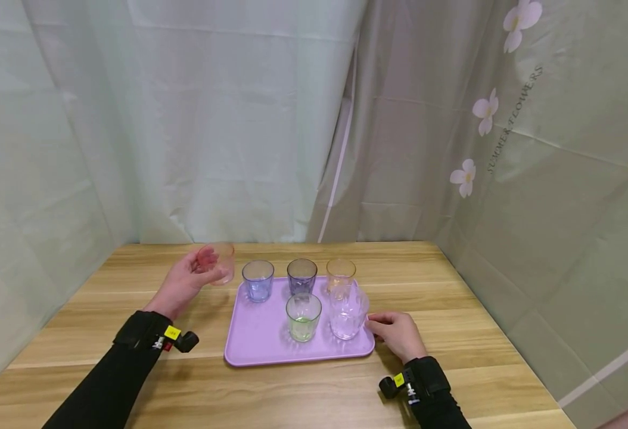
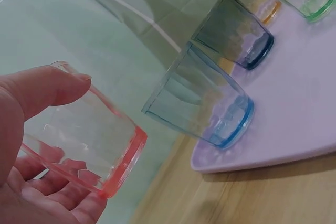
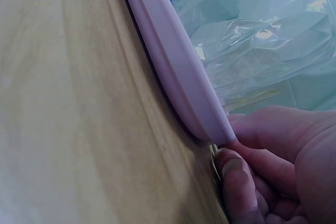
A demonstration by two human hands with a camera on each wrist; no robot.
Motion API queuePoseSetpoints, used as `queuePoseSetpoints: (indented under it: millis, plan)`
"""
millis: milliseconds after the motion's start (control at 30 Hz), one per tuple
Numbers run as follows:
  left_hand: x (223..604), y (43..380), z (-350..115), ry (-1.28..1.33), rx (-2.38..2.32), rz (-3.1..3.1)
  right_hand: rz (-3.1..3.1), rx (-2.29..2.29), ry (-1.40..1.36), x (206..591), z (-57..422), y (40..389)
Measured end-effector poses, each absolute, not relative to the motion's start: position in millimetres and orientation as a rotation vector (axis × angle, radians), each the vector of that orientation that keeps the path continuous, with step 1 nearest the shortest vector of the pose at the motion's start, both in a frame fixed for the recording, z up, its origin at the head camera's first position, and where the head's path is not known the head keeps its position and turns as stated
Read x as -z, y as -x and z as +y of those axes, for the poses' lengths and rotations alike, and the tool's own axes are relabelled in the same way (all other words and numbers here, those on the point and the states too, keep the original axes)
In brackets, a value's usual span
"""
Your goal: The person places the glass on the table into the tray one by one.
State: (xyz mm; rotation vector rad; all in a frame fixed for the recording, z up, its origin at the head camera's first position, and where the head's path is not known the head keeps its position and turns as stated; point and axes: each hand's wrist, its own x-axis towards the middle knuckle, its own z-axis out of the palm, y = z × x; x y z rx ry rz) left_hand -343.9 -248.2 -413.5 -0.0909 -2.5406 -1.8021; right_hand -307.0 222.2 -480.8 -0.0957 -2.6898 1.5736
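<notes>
My left hand [image 1: 187, 280] holds a clear glass with a pink-red tint [image 1: 225, 262], off the left side of the tray. In the left wrist view the thumb lies on one side of this glass [image 2: 89, 135] and the fingers on the other. My right hand [image 1: 397, 333] pinches the right edge of a light purple tray [image 1: 260, 351] near its front corner. In the right wrist view, the thumb is above the tray's rim [image 3: 178, 61] and the fingers are curled at its underside. Nearest that hand on the tray stands a larger clear faceted glass vessel [image 1: 348, 319].
Also on the tray stand a blue glass [image 1: 258, 283], a dark grey glass [image 1: 301, 277], an amber-rimmed glass [image 1: 341, 271] partly behind the clear vessel, and a green glass [image 1: 304, 322]. The wooden table [image 1: 239, 399] ends at hanging curtains [image 1: 239, 149] behind and at the sides.
</notes>
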Motion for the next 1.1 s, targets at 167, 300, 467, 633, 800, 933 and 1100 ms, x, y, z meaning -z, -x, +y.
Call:
queuePoseSetpoints:
  millis: [167,300,467,633,800,933,1100]
  plan:
    - [416.9,338.5,-252.1,0.098,1.813,-2.537,-2.691,-1.570,0.096,480.3,222.2,307.1]
    - [419.0,333.4,-254.3,0.092,1.786,-2.555,-2.690,-1.572,0.096,479.1,222.3,306.4]
    - [419.3,326.7,-254.9,0.098,1.738,-2.577,-2.684,-1.568,0.085,478.5,222.1,305.4]
    - [417.8,319.8,-252.9,0.094,1.763,-2.577,-2.691,-1.564,0.082,477.6,222.3,304.6]
    - [418.6,313.9,-253.0,0.106,1.776,-2.577,-2.690,-1.565,0.096,479.5,222.3,305.6]
    - [419.1,309.6,-253.8,0.113,1.801,-2.561,-2.681,-1.567,0.091,479.8,221.5,305.9]
    - [419.8,307.0,-253.5,0.098,1.813,-2.553,-2.678,-1.565,0.088,479.3,220.5,305.4]
